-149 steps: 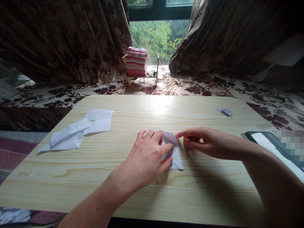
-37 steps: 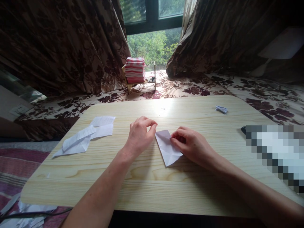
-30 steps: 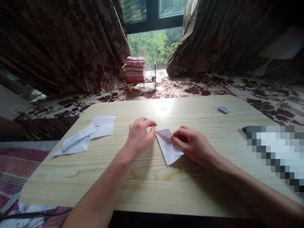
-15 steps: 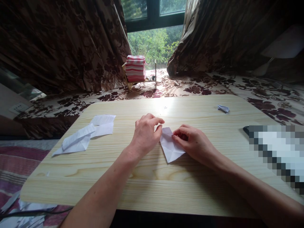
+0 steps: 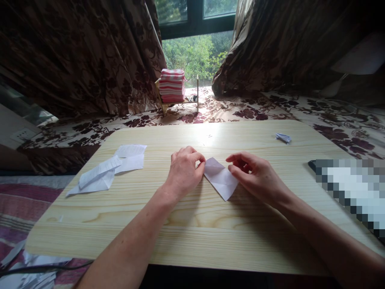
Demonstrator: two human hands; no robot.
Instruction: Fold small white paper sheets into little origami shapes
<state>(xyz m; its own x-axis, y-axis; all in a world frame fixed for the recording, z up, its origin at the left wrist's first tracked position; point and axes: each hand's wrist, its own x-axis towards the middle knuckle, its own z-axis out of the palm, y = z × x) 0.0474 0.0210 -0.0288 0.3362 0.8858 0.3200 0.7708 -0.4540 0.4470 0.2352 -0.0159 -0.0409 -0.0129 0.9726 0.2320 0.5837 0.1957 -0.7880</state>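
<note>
A small creased sheet of white paper (image 5: 221, 180) is between my two hands, just above or on the wooden table. My left hand (image 5: 187, 166) pinches its left corner between thumb and forefinger. At the paper's right edge is my right hand (image 5: 252, 172), its thumb and forefinger apart and the other fingers curled. The right thumb tip overlaps the paper's edge; whether it touches cannot be made out. Crease lines cross the middle of the sheet.
On the pale wooden table (image 5: 126, 228), several paper pieces (image 5: 99, 174) lie at the left and a small folded paper (image 5: 283, 138) at the far right. A blurred dark-edged device (image 5: 313, 165) is at the right. Striped cloths (image 5: 172, 85) are stacked beyond the table.
The paper has turned and shifted slightly right. My left thumb and forefinger have closed on its left corner. My right hand has moved right, and its thumb and forefinger have parted.
</note>
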